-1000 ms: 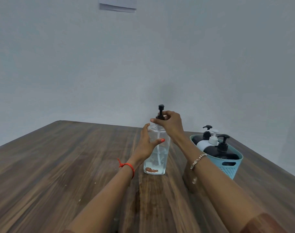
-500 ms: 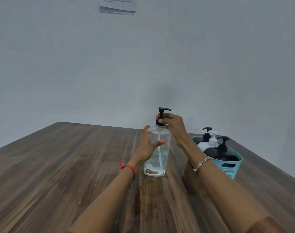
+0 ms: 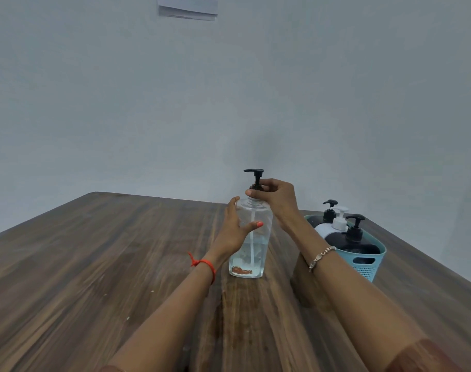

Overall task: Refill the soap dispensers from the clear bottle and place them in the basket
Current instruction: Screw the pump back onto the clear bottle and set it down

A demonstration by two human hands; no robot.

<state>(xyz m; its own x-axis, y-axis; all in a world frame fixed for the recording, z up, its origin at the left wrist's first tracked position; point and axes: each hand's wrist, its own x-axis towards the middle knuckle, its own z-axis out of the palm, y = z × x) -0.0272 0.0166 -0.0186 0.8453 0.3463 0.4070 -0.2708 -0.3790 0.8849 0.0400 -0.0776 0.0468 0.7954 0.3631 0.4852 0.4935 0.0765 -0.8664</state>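
Both hands on bottle [image 3: 251, 237]: left hand [image 3: 235, 229] cups its side, right hand [image 3: 276, 200] pinches pump collar [image 3: 256, 187].

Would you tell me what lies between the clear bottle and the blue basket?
In the head view, only the right forearm crosses above bare table between clear bottle and blue basket.

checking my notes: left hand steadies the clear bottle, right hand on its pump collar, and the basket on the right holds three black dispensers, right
Not quite. The head view shows the basket holding two black dispensers and one white dispenser, not three black ones. The rest stands: the left hand steadies the clear bottle and the right hand is on its pump collar.
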